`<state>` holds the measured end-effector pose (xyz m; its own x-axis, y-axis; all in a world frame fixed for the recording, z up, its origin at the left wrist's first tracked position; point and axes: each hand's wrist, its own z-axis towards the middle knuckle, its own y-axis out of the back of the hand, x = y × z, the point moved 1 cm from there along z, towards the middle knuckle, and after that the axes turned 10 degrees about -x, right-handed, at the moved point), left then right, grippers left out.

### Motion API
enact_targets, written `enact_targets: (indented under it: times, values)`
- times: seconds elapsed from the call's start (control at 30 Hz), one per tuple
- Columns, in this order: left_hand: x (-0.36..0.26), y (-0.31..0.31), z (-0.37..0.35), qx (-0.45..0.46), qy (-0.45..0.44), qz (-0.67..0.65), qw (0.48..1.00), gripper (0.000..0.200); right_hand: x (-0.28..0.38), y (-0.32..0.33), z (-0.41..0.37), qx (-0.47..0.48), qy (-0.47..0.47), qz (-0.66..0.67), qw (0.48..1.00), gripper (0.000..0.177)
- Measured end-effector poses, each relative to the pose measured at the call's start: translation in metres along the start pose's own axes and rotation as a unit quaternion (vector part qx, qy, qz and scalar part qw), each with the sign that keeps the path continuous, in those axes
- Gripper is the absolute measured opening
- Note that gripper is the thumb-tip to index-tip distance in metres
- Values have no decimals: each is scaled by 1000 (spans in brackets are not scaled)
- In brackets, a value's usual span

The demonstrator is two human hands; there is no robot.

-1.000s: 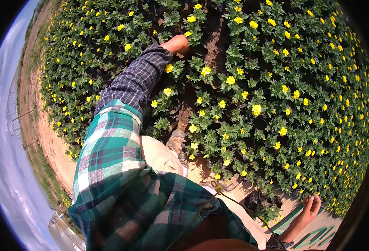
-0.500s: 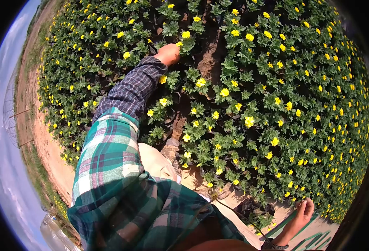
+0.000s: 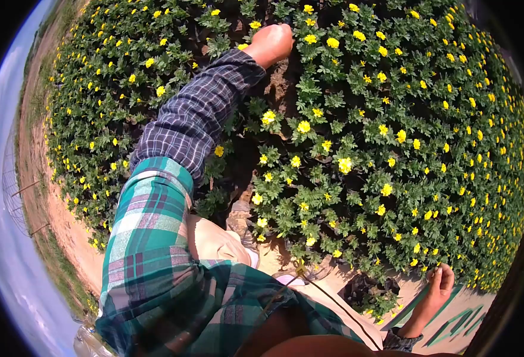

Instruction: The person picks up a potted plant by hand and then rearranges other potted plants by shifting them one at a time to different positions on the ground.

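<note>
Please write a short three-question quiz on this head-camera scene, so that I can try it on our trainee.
1. Which hand reaches farther out over the plants?
(a) the right hand
(b) the left hand
(c) both equally

2. True or false: the flowers on the plants are red.

3. Fill in the blank: the dark checked sleeve near the left hand comes out from a plaid sleeve whose main colour is ____.

Key:
1. b
2. False; the flowers are yellow.
3. green
</note>
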<state>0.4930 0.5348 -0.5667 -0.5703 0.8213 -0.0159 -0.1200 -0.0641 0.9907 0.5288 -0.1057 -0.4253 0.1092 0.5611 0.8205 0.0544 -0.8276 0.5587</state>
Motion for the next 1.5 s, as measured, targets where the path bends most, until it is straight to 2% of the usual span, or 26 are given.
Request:
enact_targets:
  times: [0.07, 0.1, 0.23, 0.43, 0.47, 0.6, 0.63, 0.67, 0.7, 0.73, 0.77, 0.83, 0.9, 0.97, 1.03, 1.07, 1.1, 1.17, 1.23, 1.27, 1.3, 1.37, 1.43, 1.47, 1.5]
  values:
    - [-5, -10, 8, 102, 72, 64, 990, 21, 4, -2, -1, -9, 0, 7, 1000, 14]
    - [-2, -17, 9, 116, 114, 67, 984, 21, 7, -2, -2, -17, 1, 12, 1000, 13]
    - [2, -39, 6, 72, 164, 21, 984, 19, 6, 8, -6, -33, 18, -9, 999, 13]
    - [8, -57, 14, -22, 129, 9, 991, 19, -2, 15, -7, -74, -12, 22, 997, 12]
    - [10, -62, 16, -27, 139, 15, 990, 20, -8, 16, -2, -56, -10, 27, 998, 12]
    - [11, -70, 11, -96, 83, 15, 992, 23, -9, 9, -1, -64, -28, 20, 997, 12]
    - [23, -82, 14, -40, -15, 89, 995, 24, -9, 9, 1, -62, -38, 39, 997, 12]
    - [30, -88, 19, -2, 1, 96, 995, 23, -14, 13, 5, -63, -49, 31, 996, 14]
    - [23, -71, 11, -6, -41, 70, 997, 23, -22, 16, 6, -68, -57, 75, 993, 16]
    - [25, -74, 16, 38, -13, 69, 997, 26, -32, 21, 7, -88, -79, 91, 989, 17]
    - [37, -82, 15, 2, -45, 71, 996, 29, -48, 27, 8, -110, -99, 94, 985, 18]
    - [34, -77, 6, -4, -43, 66, 997, 30, -103, 46, 6, -169, -125, 52, 976, 17]
    - [78, -103, 21, 41, 11, -19, 999, 41, -159, 59, -8, -196, -199, -1, 960, 13]
    - [81, -107, 22, 17, 3, 78, 997, 47, -208, 69, -23, -177, -306, -106, 929, 13]
    - [80, -106, 23, 4, 0, 86, 996, 49, -224, 72, -31, -195, -403, -29, 894, 14]
    - [73, -101, 21, -3, 32, 91, 995, 51, -215, 74, -27, -210, -402, -30, 891, 12]
    - [62, -94, 19, -8, 62, 97, 993, 52, -219, 83, -23, -190, -338, -45, 921, 12]
    - [52, -93, 18, -9, 73, 117, 990, 50, -223, 95, -7, -186, -272, -117, 937, 10]
    - [68, -105, 27, -14, 14, 149, 989, 47, -253, 114, 23, -83, -236, -256, 934, 14]
    - [49, -88, 13, -43, -8, 95, 995, 45, -247, 108, 36, -21, -176, -433, 884, 21]
    - [31, -72, 6, -65, -30, 59, 996, 45, -272, 113, 47, 44, -125, -456, 880, 30]
    - [-10, -38, -10, -65, 16, -10, 998, 45, -304, 101, 62, 212, -128, -533, 809, 47]
    - [-27, -18, -19, -96, 24, -45, 994, 40, -330, 81, 54, 245, -176, -447, 842, 70]
    - [-34, -7, -27, -130, 17, -79, 988, 37, -387, 79, 46, 300, -116, -445, 836, 69]
    - [-29, -5, -31, -155, 3, -106, 982, 35, -415, 75, 46, 358, -75, -457, 811, 59]
